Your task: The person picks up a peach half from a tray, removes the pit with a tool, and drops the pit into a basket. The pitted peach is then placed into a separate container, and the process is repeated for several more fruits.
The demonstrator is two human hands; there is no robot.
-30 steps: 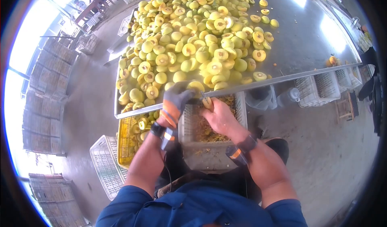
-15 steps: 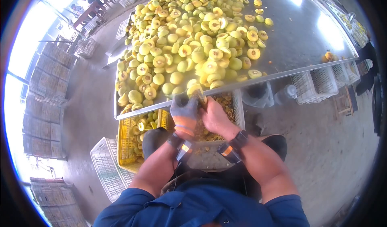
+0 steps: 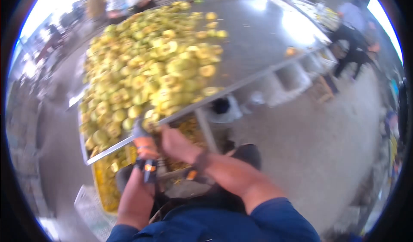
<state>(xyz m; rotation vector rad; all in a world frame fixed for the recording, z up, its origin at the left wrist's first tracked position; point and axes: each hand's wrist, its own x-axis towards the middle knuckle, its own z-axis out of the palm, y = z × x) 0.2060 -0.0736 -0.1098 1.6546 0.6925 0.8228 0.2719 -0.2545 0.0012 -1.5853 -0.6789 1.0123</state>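
Both hands and the table have shifted left and lower in the view since half a second ago, while two people, one beyond the pile [image 3: 127, 3] and one at right [image 3: 352, 31], now show more fully. Gloved, the left hand [image 3: 141, 132] is at the near rim [image 3: 109, 151], its fingers pointing away from the body. Beside it is a fruit [image 3: 150, 121], between the two hands at the rim. It looks roundish, with no clear long axis; blur hides which way its cut face points and whether the glove is closed round it. Bare, the right hand [image 3: 175, 144] comes in from the right, knuckles toward the rim, its fingers folded; what they grip cannot be told. The hands are close together, but whether they touch is unclear. Halved and whole fruits [image 3: 133, 76] heap over the table's left part. Its near rim slants up to the right. Below the hands is a crate [image 3: 206, 130] of scraps [image 3: 189, 130]; a yellow crate [image 3: 101, 186] stands to its left.
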